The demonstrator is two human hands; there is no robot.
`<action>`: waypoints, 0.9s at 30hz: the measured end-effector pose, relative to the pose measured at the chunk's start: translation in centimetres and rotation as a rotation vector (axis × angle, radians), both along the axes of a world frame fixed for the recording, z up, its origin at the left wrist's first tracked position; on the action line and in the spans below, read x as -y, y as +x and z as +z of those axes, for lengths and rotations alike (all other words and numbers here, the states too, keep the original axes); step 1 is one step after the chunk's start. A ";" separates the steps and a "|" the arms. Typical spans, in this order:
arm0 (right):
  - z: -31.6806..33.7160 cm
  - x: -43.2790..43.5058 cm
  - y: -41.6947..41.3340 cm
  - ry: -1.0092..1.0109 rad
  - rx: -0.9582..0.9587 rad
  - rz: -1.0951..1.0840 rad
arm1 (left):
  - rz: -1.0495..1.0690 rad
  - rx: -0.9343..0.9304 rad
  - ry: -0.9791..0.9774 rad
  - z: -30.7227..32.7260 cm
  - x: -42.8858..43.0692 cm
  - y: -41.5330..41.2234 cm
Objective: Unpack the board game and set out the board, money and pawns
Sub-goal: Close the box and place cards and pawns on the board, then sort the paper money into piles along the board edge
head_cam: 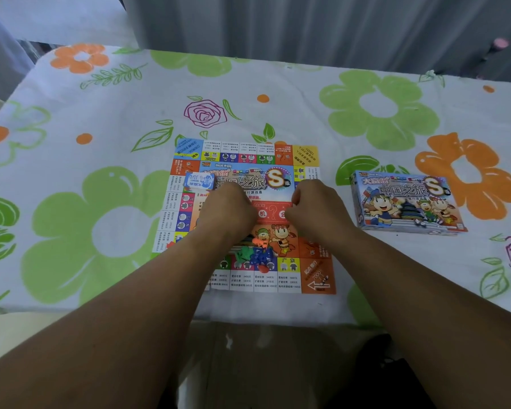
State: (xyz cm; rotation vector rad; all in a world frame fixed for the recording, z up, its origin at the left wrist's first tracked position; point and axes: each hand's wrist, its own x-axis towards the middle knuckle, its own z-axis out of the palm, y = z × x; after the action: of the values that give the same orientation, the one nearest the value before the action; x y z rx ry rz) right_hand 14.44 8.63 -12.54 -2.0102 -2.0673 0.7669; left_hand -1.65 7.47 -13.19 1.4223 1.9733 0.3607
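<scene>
Flowered tablecloth [101,119] bears a colourful paper board [306,156]; left hand [227,212] and right hand [316,208] curled, contents unclear; stand small plastic pawns [258,255] between wrists singly.

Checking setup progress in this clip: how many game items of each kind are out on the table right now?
Board: 1
Game box: 1
Money pack: 1
Pawn pile: 1 (mixed colours, single pawns too jumbled to count)
Total: 4
</scene>
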 end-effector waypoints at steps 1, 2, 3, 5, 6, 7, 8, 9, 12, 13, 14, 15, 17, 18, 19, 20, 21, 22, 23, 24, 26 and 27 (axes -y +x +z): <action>0.0 0.0 0.0 -0.002 -0.002 0.001 | 0.000 0.002 -0.002 0.0 0.0 0.0; 0.0 0.0 0.0 -0.004 -0.003 -0.001 | -0.001 0.004 -0.002 0.0 0.0 0.0; 0.0 -0.1 0.0 -0.005 -0.005 -0.005 | -0.002 0.005 -0.001 0.0 0.0 0.0; -0.1 -0.2 0.1 -0.012 -0.010 -0.013 | 0.001 0.004 0.003 0.0 0.0 0.0; -0.1 -0.2 0.1 -0.015 -0.008 -0.016 | 0.005 0.006 0.004 0.1 0.1 0.0; -0.1 -0.2 0.1 -0.016 -0.006 -0.021 | 0.008 0.008 0.004 0.1 0.1 0.0; -0.1 -0.3 0.2 -0.018 -0.008 -0.024 | 0.010 0.009 0.003 0.2 0.1 0.0; 0.0 -0.3 0.2 -0.023 -0.015 -0.027 | 0.011 0.011 0.000 0.2 0.1 0.0; 0.1 -0.2 0.2 -0.031 -0.033 -0.032 | 0.012 0.021 -0.005 0.5 0.2 0.1; 0.2 -0.3 0.2 -0.032 -0.033 -0.036 | 0.011 0.022 -0.005 0.6 0.2 0.1; 0.2 -0.3 0.2 -0.035 -0.031 -0.040 | 0.012 0.023 -0.006 0.7 0.2 0.1; 0.3 -0.4 0.3 -0.037 -0.029 -0.045 | 0.015 0.025 -0.008 0.8 0.2 0.1; 0.6 -0.8 0.5 -0.030 -0.034 -0.068 | 0.024 0.037 -0.015 0.9 0.3 0.1; 0.8 -1.0 0.7 -0.023 -0.045 -0.089 | 0.033 0.043 -0.014 0.9 0.3 0.0; 1.1 -1.3 0.7 -0.019 -0.067 -0.116 | 0.044 0.045 -0.006 1.0 0.3 0.0; 1.5 -1.6 0.8 -0.017 -0.097 -0.145 | 0.057 0.044 0.011 1.1 0.2 -0.1; 1.8 -1.8 0.8 -0.015 -0.130 -0.170 | 0.068 0.039 0.034 1.3 0.2 -0.3; 2.1 -1.9 0.7 -0.013 -0.155 -0.189 | 0.076 0.034 0.058 1.6 0.1 -0.4; 2.4 -1.9 0.5 -0.010 -0.169 -0.199 | 0.086 0.031 0.081 1.9 0.1 -0.7; 2.6 -1.9 0.3 -0.009 -0.175 -0.204 | 0.096 0.032 0.097 2.2 0.1 -1.1; 3.2 -1.7 -0.5 -0.001 -0.204 -0.207 | 0.121 0.029 0.121 2.8 0.2 -2.0; 3.4 -1.6 -1.1 0.004 -0.240 -0.206 | 0.137 0.030 0.132 3.0 0.2 -2.6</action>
State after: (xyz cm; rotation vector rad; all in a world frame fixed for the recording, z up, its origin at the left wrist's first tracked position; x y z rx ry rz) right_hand 13.34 10.18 -9.14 -1.9790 -1.6994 0.9117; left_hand -4.26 7.25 -10.18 1.3561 2.0608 0.5799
